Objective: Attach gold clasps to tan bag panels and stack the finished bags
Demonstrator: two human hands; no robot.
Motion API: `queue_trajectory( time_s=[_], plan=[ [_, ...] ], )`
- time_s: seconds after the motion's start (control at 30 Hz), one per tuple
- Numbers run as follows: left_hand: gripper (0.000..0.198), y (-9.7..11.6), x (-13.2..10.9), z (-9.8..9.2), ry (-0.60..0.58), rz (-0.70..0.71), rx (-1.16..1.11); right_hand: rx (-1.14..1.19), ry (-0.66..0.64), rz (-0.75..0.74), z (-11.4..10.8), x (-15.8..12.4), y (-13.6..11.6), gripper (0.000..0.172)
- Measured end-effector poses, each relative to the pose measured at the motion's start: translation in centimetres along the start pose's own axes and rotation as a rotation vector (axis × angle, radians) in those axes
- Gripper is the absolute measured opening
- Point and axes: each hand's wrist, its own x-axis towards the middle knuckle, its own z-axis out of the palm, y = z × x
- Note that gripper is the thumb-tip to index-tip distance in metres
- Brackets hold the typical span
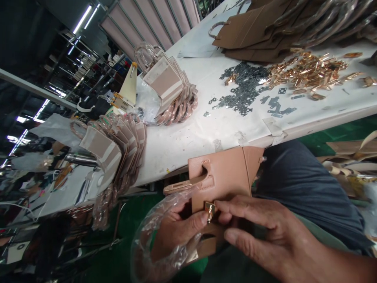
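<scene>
A tan leather handbag (224,171) lies tilted across my lap at the table's edge, its strap (182,185) pointing left. A clear-plastic-wrapped handle (144,236) loops around my left wrist. My left hand (179,232) grips the bag's edge, thumb on top beside a shiny gold clasp (210,208); its other fingers are mostly hidden behind the leather. From the right, my right hand (262,228) reaches in, its index fingertip touching the clasp's right side. The right thumb is stretched out apart from the index finger, and nothing shows between them.
On the white table (200,129) are a pile of grey metal plates (244,86) and a heap of gold hardware (312,72). Brown bag pieces (250,31) lie behind them. Rows of beige handbags (165,78) with wrapped handles stand left, near a steel flask (81,159).
</scene>
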Motion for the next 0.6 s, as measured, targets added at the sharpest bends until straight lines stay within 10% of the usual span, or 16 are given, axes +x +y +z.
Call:
queue_trajectory(
  time_s=[0.6],
  plan=[
    [0.024,-1.4,1.2,-0.3,-0.038,0.031,-0.106,0.117,-0.116,0.282,-0.4,-0.9,0.3,0.048]
  ],
)
